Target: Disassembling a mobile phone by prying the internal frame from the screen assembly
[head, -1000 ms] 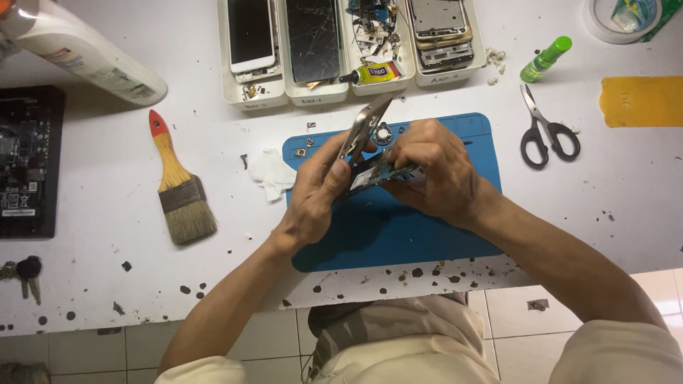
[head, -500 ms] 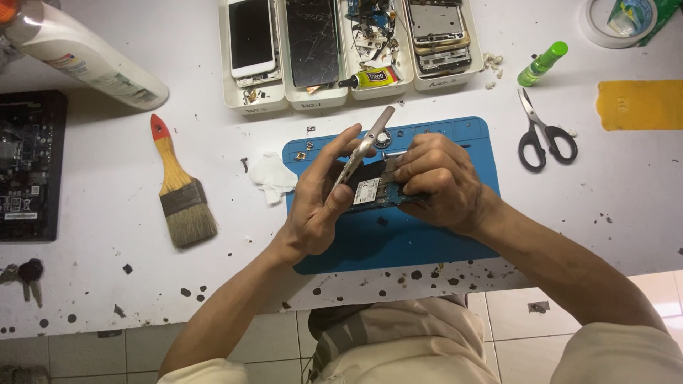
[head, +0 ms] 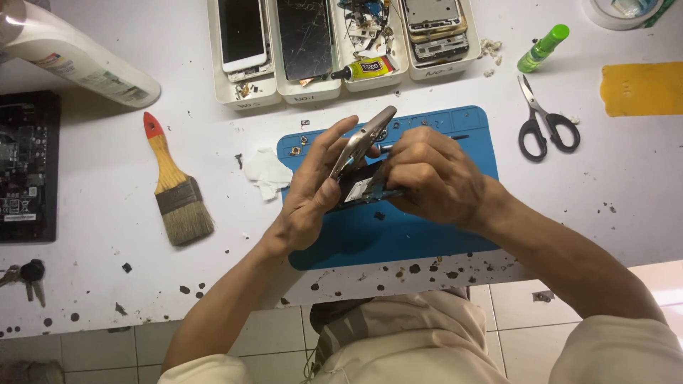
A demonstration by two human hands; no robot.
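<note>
A: Over the blue mat [head: 427, 235], what do the hands have?

B: The left hand [head: 313, 195] is closed round a silver phone frame [head: 361, 139], tilted up on edge. The right hand [head: 427, 178] is curled tight over a dark phone body [head: 364, 190] just beside it, fingers pinched on something too small to tell.

A: What lies around them?

B: A crumpled white tissue [head: 267, 173] touches the mat's left edge. A paintbrush [head: 174, 185] lies further left, scissors [head: 542, 124] to the right, near a green bottle [head: 542, 48]. Four white trays [head: 341, 43] with phones and parts sit behind the mat. A black board [head: 27, 167] and keys [head: 25, 274] are at the far left.

A: Anything in the way?

B: The right hand hides most of the dark body.

A: Changed since half a second ago?

B: Hardly; the frame stands at about the same slant, both hands still clasped in the same spot above the mat
</note>
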